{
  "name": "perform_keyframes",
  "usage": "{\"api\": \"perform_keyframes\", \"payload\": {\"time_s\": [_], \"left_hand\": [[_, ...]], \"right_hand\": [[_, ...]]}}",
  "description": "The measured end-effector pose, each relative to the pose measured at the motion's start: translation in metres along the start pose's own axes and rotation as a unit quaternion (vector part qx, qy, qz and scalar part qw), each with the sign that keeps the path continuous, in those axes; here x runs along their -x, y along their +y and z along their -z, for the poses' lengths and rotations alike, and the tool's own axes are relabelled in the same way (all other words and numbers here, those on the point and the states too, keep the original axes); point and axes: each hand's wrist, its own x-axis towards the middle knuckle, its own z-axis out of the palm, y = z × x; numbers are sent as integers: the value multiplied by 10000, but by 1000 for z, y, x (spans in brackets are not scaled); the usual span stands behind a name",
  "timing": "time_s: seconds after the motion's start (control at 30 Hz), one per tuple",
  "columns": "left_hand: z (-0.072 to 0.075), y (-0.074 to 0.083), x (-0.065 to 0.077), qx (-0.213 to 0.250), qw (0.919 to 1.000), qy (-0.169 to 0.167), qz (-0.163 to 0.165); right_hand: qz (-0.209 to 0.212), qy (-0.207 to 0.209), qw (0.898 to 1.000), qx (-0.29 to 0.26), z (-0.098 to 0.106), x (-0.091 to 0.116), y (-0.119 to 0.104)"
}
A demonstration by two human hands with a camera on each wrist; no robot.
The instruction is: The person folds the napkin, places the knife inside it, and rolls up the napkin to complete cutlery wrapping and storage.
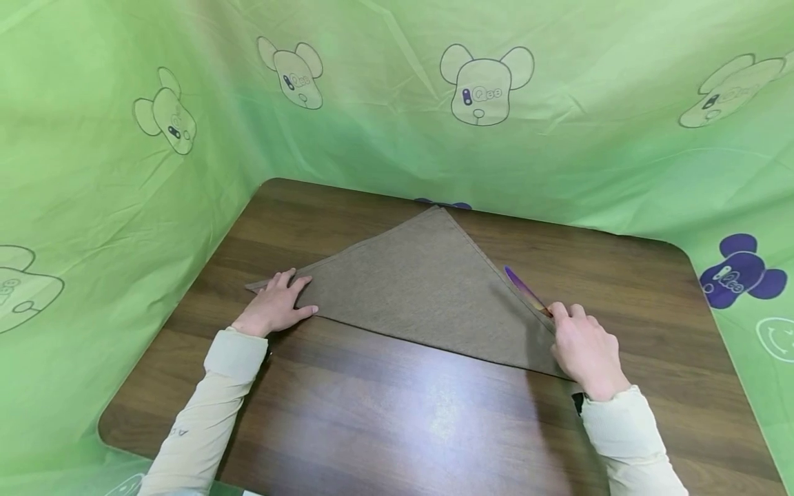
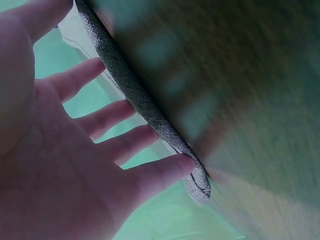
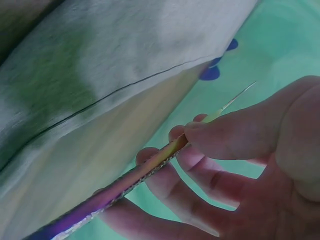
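Note:
A grey-brown cloth napkin (image 1: 409, 289) lies folded into a triangle, its peak toward the far table edge and its long fold toward the person. Spread fingers of the left hand (image 1: 275, 304) rest on its left corner. From below, the left wrist view shows those fingertips along the thick cloth edge (image 2: 142, 105). The right hand (image 1: 586, 344) pinches an iridescent purple-and-gold table knife (image 1: 523, 287) between thumb and fingers, over the napkin's right side. Its blade points up and left along the sloping edge. In the right wrist view the knife's handle (image 3: 125, 184) runs across the fingers.
The dark wooden table (image 1: 384, 413) has rounded corners. Green fabric (image 1: 384, 138) printed with bear-head figures hangs around its back and sides. A purple bear-head print (image 1: 738, 272) shows beyond the right edge.

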Motion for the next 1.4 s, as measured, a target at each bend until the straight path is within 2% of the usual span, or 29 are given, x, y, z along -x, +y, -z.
{"api": "perform_keyframes", "payload": {"time_s": [0.53,1.17,1.4], "left_hand": [[-1,1,-2,119,9999,-73,67],[1,1,-3,195,9995,-205,107],[1,1,-3,203,9995,-236,113]], "right_hand": [[433,-33,9989,204,-3,-9,-30],[1119,383,9918,484,-15,-15,-65],[1253,311,9899,591,-18,-15,-74]]}}
